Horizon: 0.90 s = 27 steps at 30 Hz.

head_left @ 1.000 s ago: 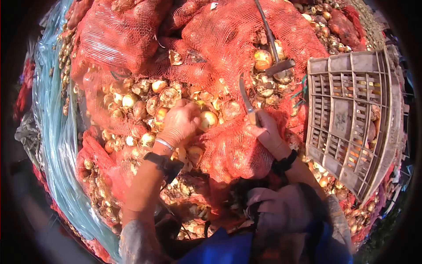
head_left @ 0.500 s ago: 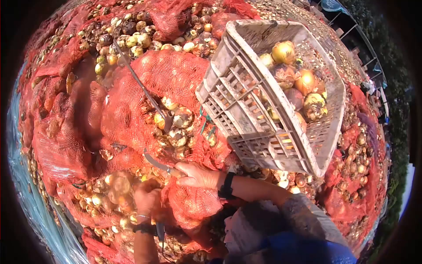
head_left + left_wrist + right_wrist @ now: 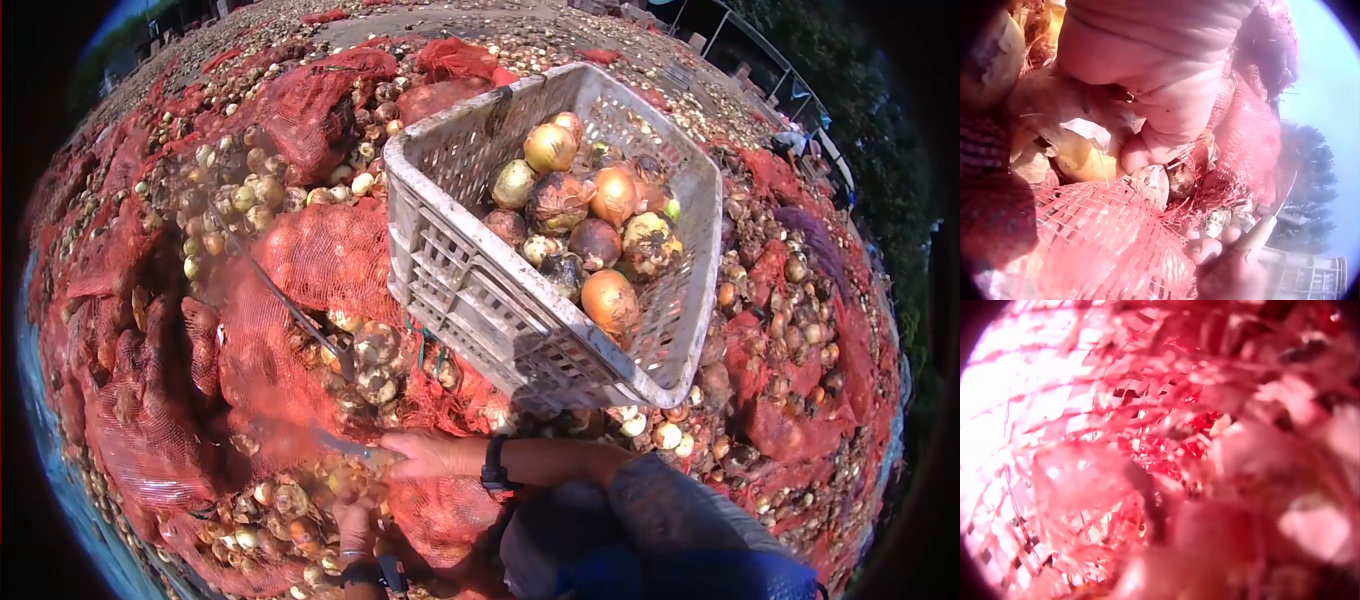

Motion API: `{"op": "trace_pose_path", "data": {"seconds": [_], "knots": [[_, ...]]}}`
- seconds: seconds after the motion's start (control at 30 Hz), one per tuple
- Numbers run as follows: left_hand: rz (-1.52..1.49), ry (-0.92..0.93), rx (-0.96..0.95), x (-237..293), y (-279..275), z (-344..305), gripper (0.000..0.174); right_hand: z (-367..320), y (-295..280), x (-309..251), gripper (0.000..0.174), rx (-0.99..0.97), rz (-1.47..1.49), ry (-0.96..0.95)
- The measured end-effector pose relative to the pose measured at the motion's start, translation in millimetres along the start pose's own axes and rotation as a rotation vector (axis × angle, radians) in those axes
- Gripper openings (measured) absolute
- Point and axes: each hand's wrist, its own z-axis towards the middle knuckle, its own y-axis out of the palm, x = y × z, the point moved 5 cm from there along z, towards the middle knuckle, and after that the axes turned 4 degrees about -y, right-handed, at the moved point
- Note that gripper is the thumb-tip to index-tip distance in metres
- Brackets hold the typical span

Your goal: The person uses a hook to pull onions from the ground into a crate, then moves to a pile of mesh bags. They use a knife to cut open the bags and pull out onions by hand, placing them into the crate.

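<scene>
In the head view my right hand (image 3: pixel 430 455) grips a knife (image 3: pixel 345 443) by its light handle, the curved blade pointing left. The left wrist view shows that knife (image 3: pixel 1259 234) upright in the right hand (image 3: pixel 1229 269). Just below and left of the blade, my left hand (image 3: pixel 355 525) reaches down among loose onions (image 3: pixel 290 500). Close up, the left hand (image 3: pixel 1160 69) has curled fingers at a papery yellow onion (image 3: pixel 1088 159), one fingertip against its side. A filled red mesh sack (image 3: pixel 1104 244) lies between the hands. Blurred red mesh (image 3: pixel 1116 456) fills the right wrist view.
A grey plastic crate (image 3: pixel 470 295) with several onions (image 3: pixel 610 195) inside stands just beyond my right forearm. A long rod with a crosspiece (image 3: pixel 285 300) lies over the red sacks (image 3: pixel 330 255). More sacks and onions cover the ground; blue plastic sheeting (image 3: pixel 60 470) lines the left edge.
The head view has swung up and to the right, bringing the crate's inside and the far ground into sight. The knife stays in my right hand; my left hand stays low among the onions.
</scene>
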Motion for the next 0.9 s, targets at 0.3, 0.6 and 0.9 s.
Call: {"op": "trace_pose_path", "data": {"seconds": [0.3,0.6,0.9], "knots": [[-0.34,1.031,0.359,265.7,39.3,-158.2,0.059,6.2,9.2,16.8,0.034,0.04,0.147,-0.054],[-0.168,1.112,0.178,296.1,115.6,-132.9,0.046,-1.8,0.6,6.3,0.035,-0.047,0.274,0.145],[0.595,0.274,0.535,12.7,-17.7,15.2,0.019,-5.6,4.9,4.3,0.03,0.047,0.574,0.233]]}}
